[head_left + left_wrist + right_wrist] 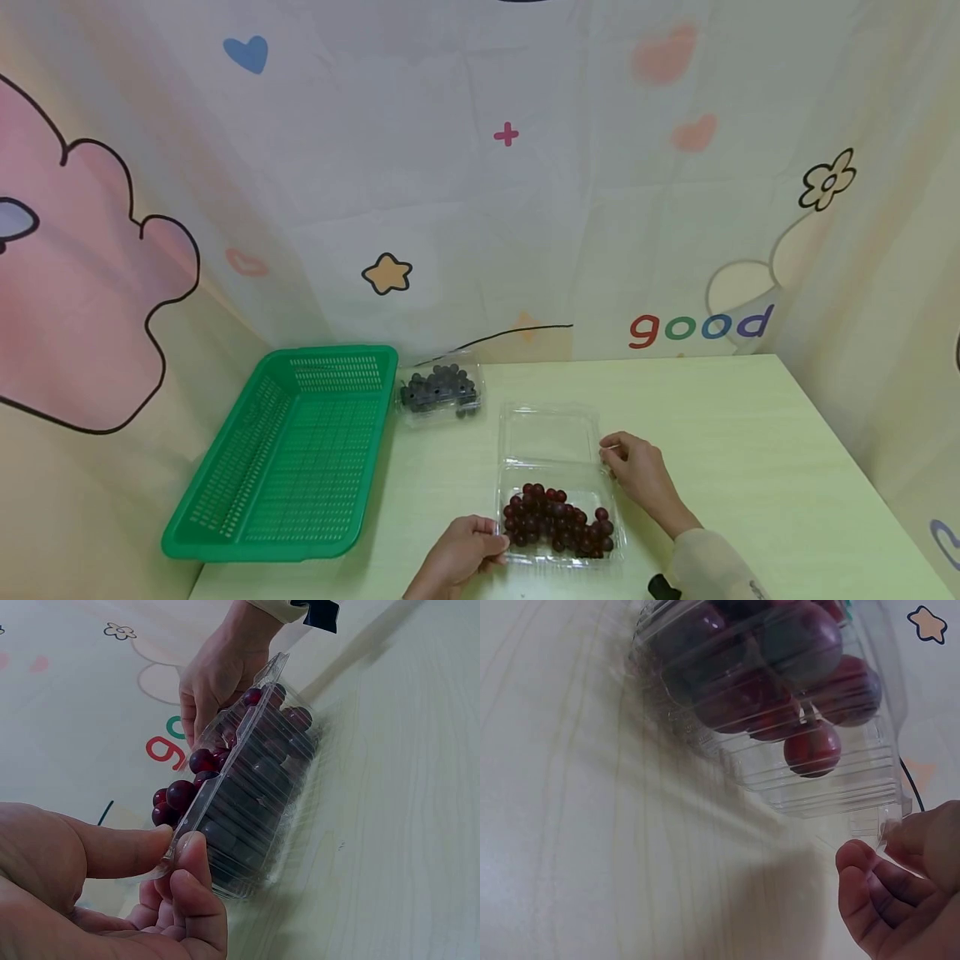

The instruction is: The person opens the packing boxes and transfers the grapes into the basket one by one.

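A clear plastic clamshell box [617, 546] lies unfolded on the table, its lid [551, 435] spread flat behind the base. Red grapes [555, 521] fill the base, some heaped above the rim in the left wrist view. My left hand [465, 550] pinches the rim at the base's front left between thumb and fingers [196, 859]. On the other side, my right hand [643, 477] pinches the clear edge of the lid near the hinge, thumb and index finger meeting on the thin plastic in the right wrist view.
To the left stands a green slatted basket [367, 492] with nothing in it. Beside its far right corner is another clear box with dark grapes [441, 390], close to the printed curtain [465, 208]. A small black object [663, 587] shows by the right sleeve.
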Action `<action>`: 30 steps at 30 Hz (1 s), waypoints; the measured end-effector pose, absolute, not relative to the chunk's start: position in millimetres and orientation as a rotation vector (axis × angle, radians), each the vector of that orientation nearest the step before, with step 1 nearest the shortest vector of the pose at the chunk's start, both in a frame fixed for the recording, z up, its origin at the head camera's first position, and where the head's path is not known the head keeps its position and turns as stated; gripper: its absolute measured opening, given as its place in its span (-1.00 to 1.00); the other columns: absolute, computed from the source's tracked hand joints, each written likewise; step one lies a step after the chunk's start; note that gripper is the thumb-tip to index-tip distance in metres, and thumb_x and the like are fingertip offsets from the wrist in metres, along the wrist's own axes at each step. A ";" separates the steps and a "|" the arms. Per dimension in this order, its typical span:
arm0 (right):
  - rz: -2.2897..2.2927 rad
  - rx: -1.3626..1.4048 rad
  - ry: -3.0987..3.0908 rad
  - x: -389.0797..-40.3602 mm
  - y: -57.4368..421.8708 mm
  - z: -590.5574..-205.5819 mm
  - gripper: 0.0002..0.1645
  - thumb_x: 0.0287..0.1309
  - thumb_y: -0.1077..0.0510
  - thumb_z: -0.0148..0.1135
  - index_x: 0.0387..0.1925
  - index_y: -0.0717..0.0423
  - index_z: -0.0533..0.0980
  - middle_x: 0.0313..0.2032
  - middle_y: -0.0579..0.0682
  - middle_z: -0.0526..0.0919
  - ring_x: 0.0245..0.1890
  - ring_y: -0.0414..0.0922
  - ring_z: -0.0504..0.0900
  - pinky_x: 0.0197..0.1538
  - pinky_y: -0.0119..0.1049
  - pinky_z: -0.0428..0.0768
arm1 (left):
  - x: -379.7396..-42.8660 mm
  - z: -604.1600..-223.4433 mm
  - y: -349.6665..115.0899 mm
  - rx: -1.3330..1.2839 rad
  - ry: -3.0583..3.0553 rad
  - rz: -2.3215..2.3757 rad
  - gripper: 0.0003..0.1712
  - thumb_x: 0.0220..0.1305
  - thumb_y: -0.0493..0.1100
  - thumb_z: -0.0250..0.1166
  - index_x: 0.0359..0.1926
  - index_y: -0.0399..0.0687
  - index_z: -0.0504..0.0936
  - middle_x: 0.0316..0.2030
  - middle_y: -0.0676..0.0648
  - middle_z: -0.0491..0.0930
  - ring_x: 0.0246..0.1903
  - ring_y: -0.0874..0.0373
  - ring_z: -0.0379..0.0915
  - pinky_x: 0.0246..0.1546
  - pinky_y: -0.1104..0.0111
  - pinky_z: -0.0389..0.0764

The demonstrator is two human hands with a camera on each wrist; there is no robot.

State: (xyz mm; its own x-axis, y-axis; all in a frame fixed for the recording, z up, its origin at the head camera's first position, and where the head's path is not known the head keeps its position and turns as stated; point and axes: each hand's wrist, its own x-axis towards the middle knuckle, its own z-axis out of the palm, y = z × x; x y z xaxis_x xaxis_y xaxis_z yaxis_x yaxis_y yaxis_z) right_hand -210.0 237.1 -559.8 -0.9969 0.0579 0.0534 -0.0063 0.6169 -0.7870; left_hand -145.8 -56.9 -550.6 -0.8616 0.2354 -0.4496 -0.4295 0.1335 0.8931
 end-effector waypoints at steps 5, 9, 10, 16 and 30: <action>1.356 -0.040 -2.757 -211.1 236.3 -560.7 -0.84 0.38 0.32 0.24 -0.10 0.34 0.65 -0.46 -0.01 0.69 -0.56 -0.17 0.51 -0.53 -0.38 0.45 | -146.0 -549.8 -57.0 -0.185 1.916 1.791 -0.91 0.37 -0.41 0.29 -0.22 -0.30 0.51 -0.41 -0.05 0.56 -0.48 0.23 0.54 -0.42 0.47 0.49; 1.352 -0.025 -2.748 -211.8 236.1 -562.6 -0.84 0.37 0.33 0.24 -0.12 0.36 0.65 -0.48 -0.01 0.68 -0.58 -0.20 0.50 -0.54 -0.38 0.45 | -145.4 -549.4 -56.9 -0.189 1.910 1.796 -0.91 0.36 -0.41 0.29 -0.22 -0.31 0.51 -0.41 -0.05 0.56 -0.48 0.23 0.54 -0.43 0.48 0.50; 1.351 -0.025 -2.747 -212.1 236.3 -563.1 -0.84 0.37 0.33 0.24 -0.12 0.36 0.65 -0.48 -0.01 0.68 -0.58 -0.20 0.50 -0.54 -0.38 0.45 | -145.3 -549.3 -56.9 -0.189 1.909 1.797 -0.91 0.36 -0.41 0.29 -0.22 -0.31 0.51 -0.41 -0.05 0.57 -0.49 0.23 0.55 -0.43 0.48 0.51; 1.358 -0.040 -2.757 -212.1 237.0 -563.5 -0.83 0.39 0.32 0.23 -0.09 0.36 0.65 -0.48 -0.02 0.67 -0.57 -0.18 0.51 -0.52 -0.38 0.45 | -144.3 -549.1 -56.7 -0.181 1.909 1.800 -0.91 0.36 -0.42 0.29 -0.21 -0.32 0.51 -0.42 -0.05 0.58 -0.48 0.23 0.56 -0.44 0.48 0.51; 1.375 -0.095 -2.748 -208.9 235.8 -558.6 -0.79 0.41 0.28 0.25 -0.06 0.40 0.60 -0.43 0.02 0.73 -0.56 -0.16 0.56 -0.51 -0.37 0.50 | -145.6 -550.8 -56.3 -0.203 1.914 1.780 -0.93 0.38 -0.40 0.28 -0.22 -0.31 0.53 -0.39 -0.07 0.60 -0.45 0.21 0.55 -0.40 0.46 0.53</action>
State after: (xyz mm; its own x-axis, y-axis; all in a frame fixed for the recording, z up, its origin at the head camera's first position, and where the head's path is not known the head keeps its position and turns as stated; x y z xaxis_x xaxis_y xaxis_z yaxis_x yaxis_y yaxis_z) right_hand -208.9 235.8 -558.6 -0.9958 0.0854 0.0330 0.0248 0.5986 -0.8007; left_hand -145.6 -56.3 -550.8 -0.8566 0.2321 -0.4608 -0.4428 0.1275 0.8875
